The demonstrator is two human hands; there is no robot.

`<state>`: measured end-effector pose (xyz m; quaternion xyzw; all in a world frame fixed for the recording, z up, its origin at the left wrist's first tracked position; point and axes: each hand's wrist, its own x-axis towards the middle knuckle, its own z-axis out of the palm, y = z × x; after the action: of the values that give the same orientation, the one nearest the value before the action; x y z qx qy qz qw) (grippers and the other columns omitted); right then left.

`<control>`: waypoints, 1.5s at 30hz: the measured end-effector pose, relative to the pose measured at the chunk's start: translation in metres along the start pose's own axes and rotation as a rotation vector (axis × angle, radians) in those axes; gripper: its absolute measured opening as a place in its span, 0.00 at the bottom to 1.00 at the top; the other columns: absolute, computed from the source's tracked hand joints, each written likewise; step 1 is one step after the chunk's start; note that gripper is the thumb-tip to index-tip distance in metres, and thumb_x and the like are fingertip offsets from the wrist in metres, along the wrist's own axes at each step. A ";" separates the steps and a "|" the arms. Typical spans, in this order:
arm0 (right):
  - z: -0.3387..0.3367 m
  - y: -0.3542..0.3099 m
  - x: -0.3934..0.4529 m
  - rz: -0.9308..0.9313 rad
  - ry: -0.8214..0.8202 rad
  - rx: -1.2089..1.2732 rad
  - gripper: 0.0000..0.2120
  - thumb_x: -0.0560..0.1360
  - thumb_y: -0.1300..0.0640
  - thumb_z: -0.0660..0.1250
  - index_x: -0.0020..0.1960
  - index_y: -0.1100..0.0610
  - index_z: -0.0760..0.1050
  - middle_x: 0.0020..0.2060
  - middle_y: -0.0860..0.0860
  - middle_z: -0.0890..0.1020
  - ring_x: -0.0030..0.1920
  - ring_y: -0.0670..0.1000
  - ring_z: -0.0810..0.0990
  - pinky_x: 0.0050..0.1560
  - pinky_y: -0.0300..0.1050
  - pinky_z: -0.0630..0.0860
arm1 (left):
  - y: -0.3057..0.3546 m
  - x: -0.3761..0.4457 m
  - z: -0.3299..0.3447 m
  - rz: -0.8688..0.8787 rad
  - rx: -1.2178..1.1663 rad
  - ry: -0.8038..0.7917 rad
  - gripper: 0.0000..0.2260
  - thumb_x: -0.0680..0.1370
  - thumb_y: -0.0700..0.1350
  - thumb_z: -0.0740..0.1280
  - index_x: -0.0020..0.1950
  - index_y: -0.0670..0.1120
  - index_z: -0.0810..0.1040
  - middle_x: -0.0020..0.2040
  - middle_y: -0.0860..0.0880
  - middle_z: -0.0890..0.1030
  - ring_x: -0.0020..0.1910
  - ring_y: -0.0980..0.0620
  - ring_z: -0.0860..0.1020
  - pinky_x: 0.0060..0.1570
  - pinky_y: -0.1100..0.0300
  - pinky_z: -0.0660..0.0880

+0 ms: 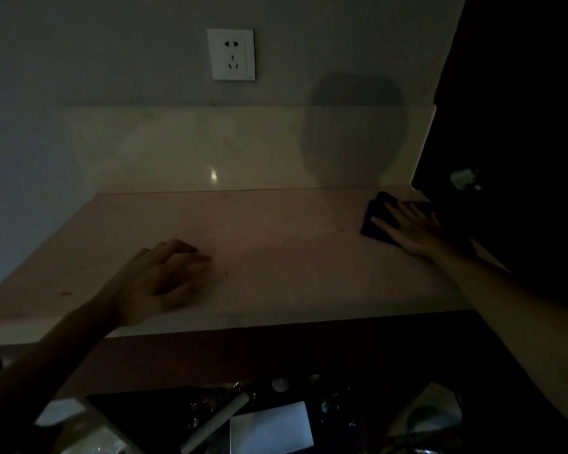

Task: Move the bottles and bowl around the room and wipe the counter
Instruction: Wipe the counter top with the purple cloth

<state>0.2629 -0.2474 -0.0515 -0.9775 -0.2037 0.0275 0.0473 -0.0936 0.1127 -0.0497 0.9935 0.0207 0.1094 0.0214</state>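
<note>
Down low, in the gloom below the counter edge, clutter [269, 424] lies in shadow, too dark to name. Up on the counter [276, 257], the left hand [164, 276] rests with fingers loosely bent, holding nothing. Further out, the right hand [410, 229] presses flat, fingers spread, on a dark cloth [379, 214] at the far right corner. No bottles or bowl in sight. Risk here: the dim light could leave smears missed, or the cloth could bunch against the dark panel [505, 126].
</note>
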 end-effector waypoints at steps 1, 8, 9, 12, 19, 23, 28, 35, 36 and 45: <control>0.002 -0.008 -0.004 0.004 -0.010 0.000 0.42 0.71 0.24 0.40 0.79 0.43 0.41 0.80 0.46 0.46 0.79 0.52 0.44 0.76 0.58 0.40 | -0.009 -0.007 -0.002 -0.003 0.003 -0.001 0.24 0.77 0.66 0.51 0.71 0.61 0.67 0.67 0.56 0.70 0.62 0.53 0.74 0.55 0.52 0.72; 0.015 -0.116 -0.011 -0.229 -0.030 0.002 0.41 0.72 0.25 0.41 0.79 0.44 0.41 0.80 0.47 0.45 0.79 0.52 0.44 0.77 0.57 0.42 | -0.028 -0.023 -0.002 0.025 0.098 -0.091 0.31 0.76 0.70 0.49 0.77 0.61 0.55 0.74 0.54 0.63 0.71 0.54 0.65 0.63 0.55 0.65; 0.017 -0.132 -0.010 -0.262 -0.029 -0.005 0.40 0.72 0.25 0.40 0.79 0.43 0.41 0.80 0.47 0.45 0.79 0.52 0.44 0.77 0.56 0.42 | -0.025 -0.021 -0.001 0.038 0.111 -0.103 0.32 0.76 0.71 0.49 0.78 0.60 0.54 0.74 0.52 0.63 0.71 0.52 0.65 0.64 0.54 0.65; 0.023 -0.198 -0.001 -0.419 -0.044 -0.003 0.41 0.72 0.25 0.40 0.79 0.43 0.41 0.80 0.47 0.44 0.79 0.51 0.44 0.77 0.56 0.41 | -0.022 -0.023 -0.003 0.042 0.135 -0.097 0.34 0.76 0.71 0.51 0.78 0.57 0.55 0.74 0.49 0.64 0.72 0.49 0.65 0.66 0.52 0.64; 0.039 -0.368 0.018 -0.800 -0.116 -0.041 0.42 0.71 0.24 0.39 0.79 0.44 0.39 0.79 0.46 0.42 0.79 0.50 0.41 0.77 0.56 0.39 | -0.017 -0.025 -0.003 0.001 0.152 -0.067 0.37 0.74 0.73 0.53 0.77 0.54 0.59 0.74 0.49 0.65 0.70 0.49 0.67 0.67 0.52 0.65; 0.040 -0.455 0.024 -1.007 -0.176 -0.091 0.43 0.71 0.25 0.39 0.79 0.45 0.39 0.79 0.47 0.40 0.79 0.51 0.40 0.77 0.59 0.40 | -0.017 -0.025 -0.003 -0.008 0.140 -0.047 0.37 0.72 0.72 0.58 0.76 0.55 0.60 0.73 0.50 0.65 0.67 0.49 0.68 0.67 0.53 0.64; 0.049 -0.524 0.028 -1.229 -0.154 -0.109 0.40 0.74 0.27 0.41 0.79 0.45 0.40 0.79 0.46 0.41 0.79 0.49 0.41 0.77 0.56 0.40 | -0.019 -0.022 -0.005 -0.028 0.146 -0.069 0.37 0.72 0.69 0.62 0.77 0.55 0.59 0.75 0.50 0.62 0.70 0.50 0.64 0.69 0.53 0.61; 0.055 -0.558 0.027 -1.478 -0.142 -0.101 0.43 0.68 0.24 0.37 0.78 0.42 0.39 0.79 0.45 0.44 0.79 0.47 0.42 0.78 0.56 0.42 | -0.019 -0.021 -0.008 -0.037 0.188 -0.053 0.36 0.72 0.68 0.64 0.76 0.54 0.63 0.74 0.49 0.65 0.69 0.50 0.65 0.67 0.55 0.60; 0.056 -0.557 0.029 -1.496 -0.136 -0.094 0.43 0.68 0.24 0.37 0.78 0.42 0.39 0.79 0.44 0.44 0.79 0.47 0.42 0.78 0.55 0.42 | -0.019 -0.022 -0.007 -0.040 0.201 -0.048 0.36 0.72 0.68 0.64 0.76 0.55 0.63 0.74 0.49 0.65 0.68 0.50 0.66 0.66 0.56 0.60; 0.053 -0.511 0.033 -1.512 -0.096 -0.067 0.35 0.75 0.28 0.42 0.78 0.39 0.42 0.79 0.42 0.46 0.79 0.45 0.46 0.77 0.54 0.43 | -0.018 -0.023 -0.003 -0.067 0.226 -0.081 0.33 0.75 0.68 0.58 0.77 0.56 0.59 0.75 0.49 0.62 0.69 0.49 0.66 0.68 0.53 0.62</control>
<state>0.0869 0.2360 -0.0527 -0.5704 -0.8209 0.0238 0.0149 -0.1175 0.1297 -0.0524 0.9920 0.0652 0.0653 -0.0862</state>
